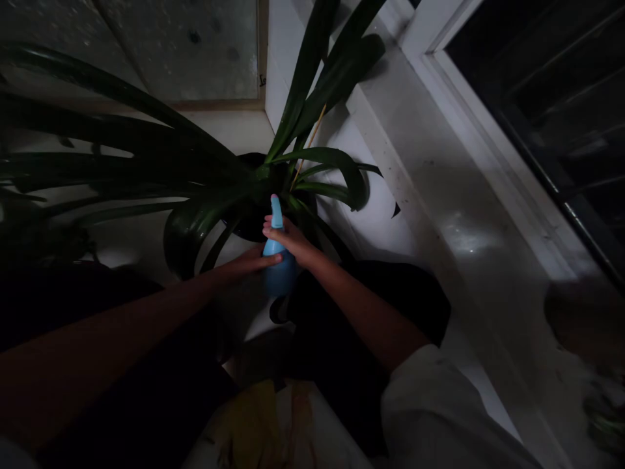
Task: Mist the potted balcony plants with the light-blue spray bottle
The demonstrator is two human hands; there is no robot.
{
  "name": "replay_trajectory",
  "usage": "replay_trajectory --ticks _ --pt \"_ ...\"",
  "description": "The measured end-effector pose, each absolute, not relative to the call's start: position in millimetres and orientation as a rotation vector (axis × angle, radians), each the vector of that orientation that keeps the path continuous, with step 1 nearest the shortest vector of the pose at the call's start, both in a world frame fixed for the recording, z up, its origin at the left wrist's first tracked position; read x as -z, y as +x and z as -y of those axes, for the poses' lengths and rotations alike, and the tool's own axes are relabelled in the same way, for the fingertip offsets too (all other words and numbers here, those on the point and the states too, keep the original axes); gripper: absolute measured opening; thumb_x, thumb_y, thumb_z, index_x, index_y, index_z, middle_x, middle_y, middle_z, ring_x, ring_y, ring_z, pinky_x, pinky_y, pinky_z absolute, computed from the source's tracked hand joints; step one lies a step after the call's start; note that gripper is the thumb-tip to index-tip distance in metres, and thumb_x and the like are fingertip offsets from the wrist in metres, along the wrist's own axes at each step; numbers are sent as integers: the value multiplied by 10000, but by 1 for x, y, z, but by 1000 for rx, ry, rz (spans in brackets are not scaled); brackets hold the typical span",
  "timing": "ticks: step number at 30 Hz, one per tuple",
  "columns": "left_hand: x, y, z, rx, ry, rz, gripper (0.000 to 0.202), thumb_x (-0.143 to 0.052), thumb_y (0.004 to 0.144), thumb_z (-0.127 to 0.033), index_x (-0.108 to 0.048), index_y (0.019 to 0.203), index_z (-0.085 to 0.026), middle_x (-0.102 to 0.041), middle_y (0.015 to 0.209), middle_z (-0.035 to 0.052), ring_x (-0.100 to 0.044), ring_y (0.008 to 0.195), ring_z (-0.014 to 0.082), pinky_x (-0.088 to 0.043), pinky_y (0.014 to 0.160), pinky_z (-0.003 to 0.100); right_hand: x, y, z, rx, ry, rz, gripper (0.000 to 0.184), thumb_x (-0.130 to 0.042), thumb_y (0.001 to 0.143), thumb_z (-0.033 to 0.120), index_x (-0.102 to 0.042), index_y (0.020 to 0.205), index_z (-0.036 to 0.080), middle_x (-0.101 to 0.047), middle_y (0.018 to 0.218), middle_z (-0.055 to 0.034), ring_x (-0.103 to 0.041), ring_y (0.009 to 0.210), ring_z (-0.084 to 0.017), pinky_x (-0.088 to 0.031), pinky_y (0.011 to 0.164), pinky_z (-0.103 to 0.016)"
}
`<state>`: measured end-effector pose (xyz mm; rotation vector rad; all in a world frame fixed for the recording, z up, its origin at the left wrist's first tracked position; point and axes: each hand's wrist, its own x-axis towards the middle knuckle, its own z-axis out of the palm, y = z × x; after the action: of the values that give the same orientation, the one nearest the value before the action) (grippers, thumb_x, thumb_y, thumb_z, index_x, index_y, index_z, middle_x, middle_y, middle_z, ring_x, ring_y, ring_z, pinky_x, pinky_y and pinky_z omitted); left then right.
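A blue spray bottle (280, 279) is held upright in front of me, its light-blue head pointing away toward a potted plant. My right hand (289, 236) wraps round the bottle's neck and trigger area. Lower down, my left hand (258, 258) grips the body from the left, thumb across its front. Just beyond the nozzle, the plant (258, 177) spreads long, strap-like dark green leaves to the left and upward. Its dark pot (239, 225) is partly hidden by leaves. A thin tan stick (309, 144) stands among the leaves.
A pale stone ledge (439, 195) runs along the right beneath a white window frame (508, 176). Behind the plant is a framed glass panel (195, 52). My dark-clothed knees flank the bottle. Another blurred pot (581, 326) sits at the right edge. The scene is dim.
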<state>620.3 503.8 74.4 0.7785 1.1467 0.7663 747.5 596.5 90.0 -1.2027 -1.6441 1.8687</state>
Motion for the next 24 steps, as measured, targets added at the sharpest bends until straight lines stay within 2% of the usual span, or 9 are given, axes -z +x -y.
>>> replay_trajectory --ticks 3,5,7,9,12,15,18,21,24 --pt "-76 625 -504 -785 824 -1244 944 -711 625 -823 -652 1260 -128 -724 1266 193 -652 1201 406 -494 1039 462 -95 746 -597 -1864 -1191 1703 498 -780 748 474 -653 1135 187 -671 1237 -95 -627 1223 -283 -505 1058 -410" --pt "-78 629 -504 -771 867 -1348 857 -708 619 -814 -702 1153 -143 -768 1161 158 -683 1132 398 -510 1001 440 -98 745 -596 -1852 -1146 1649 598 -792 737 437 -617 1257 199 -649 1294 -90 -625 1234 -262 -516 1053 -388" --pt "-80 631 -505 -737 922 -1435 736 -715 635 -784 -733 1042 -171 -794 1028 115 -713 1034 377 -530 935 410 -102 744 -596 -1836 -1123 1605 627 -776 756 391 -586 1330 222 -665 1254 -60 -653 1178 -218 -531 1025 -347" --pt "-83 633 -506 -715 967 -1512 642 -703 666 -764 -744 949 -189 -792 909 88 -727 939 356 -539 864 383 -105 743 -595 -1812 -1182 1588 503 -739 793 343 -628 1269 226 -702 1100 -23 -691 1054 -183 -552 966 -313" --pt "-85 634 -510 -721 976 -1542 572 -710 671 -742 -741 862 -203 -779 824 69 -730 876 335 -535 793 350 -107 741 -593 -1737 -1377 1504 235 -686 827 283 -693 1050 210 -675 826 14 -697 808 -157 -582 789 -271" --pt "-82 638 -512 -743 923 -1502 528 -741 670 -705 -740 854 -211 -778 817 52 -731 887 317 -533 788 329 -103 741 -593 -1721 -1486 1435 118 -665 830 251 -696 928 195 -637 715 17 -667 681 -147 -572 681 -254" --pt "-75 645 -510 -735 863 -1474 564 -728 696 -709 -753 932 -197 -786 887 79 -733 939 333 -544 825 358 -95 745 -598 -1845 -1416 1438 128 -690 806 247 -701 918 185 -693 794 -10 -711 797 -171 -585 803 -291" --pt "-67 653 -503 -762 731 -1453 649 -705 694 -751 -749 972 -166 -789 953 131 -732 986 364 -551 872 412 -83 749 -603 -1974 -1344 1481 248 -750 779 297 -710 1007 207 -744 960 -28 -716 992 -192 -542 983 -345" --pt "-62 658 -498 -813 608 -1420 609 -780 655 -701 -739 940 -165 -783 858 123 -734 991 366 -559 898 420 -72 750 -605 -2054 -1355 1437 280 -733 805 366 -707 1043 220 -754 946 -20 -714 981 -183 -541 965 -334"
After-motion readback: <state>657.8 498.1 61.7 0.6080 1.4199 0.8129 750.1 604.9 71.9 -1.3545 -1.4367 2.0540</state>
